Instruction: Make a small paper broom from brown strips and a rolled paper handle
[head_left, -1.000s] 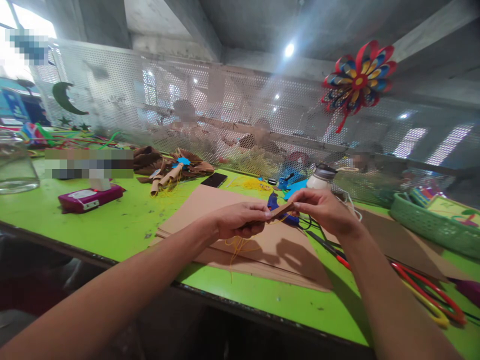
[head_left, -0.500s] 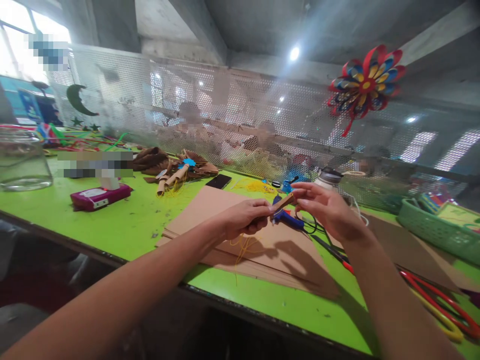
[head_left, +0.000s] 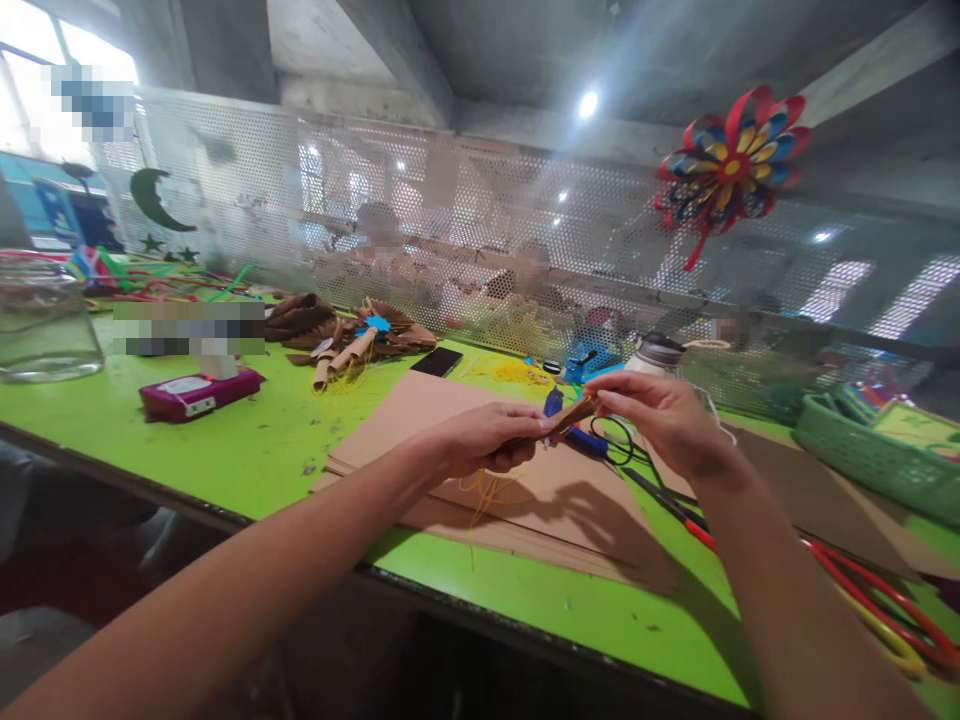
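Note:
My left hand (head_left: 491, 438) is closed around a narrow folded piece of brown paper (head_left: 573, 413), which juts out to the right. At its far end, the thumb and fingertips of my right hand (head_left: 664, 422) pinch the tip. Yellow strings (head_left: 486, 492) dangle beneath my left hand. Both hands are above a stack of brown cardboard sheets (head_left: 427, 402). Behind the paper lies a blue glue gun (head_left: 589, 441), partly hidden. Scissors with red handles (head_left: 701, 535) rest on the table under my right forearm.
A dark phone (head_left: 437, 362) lies behind the cardboard, left of loose yellow string (head_left: 506, 370). Brown paper crafts (head_left: 352, 350) and a purple tissue pack (head_left: 199, 393) are on the left, beside a glass jar (head_left: 49, 325). At right stands a green basket (head_left: 877, 455).
My right fingers have closed onto the paper's tip, where they were more spread before. The left hand has kept its hold with little movement.

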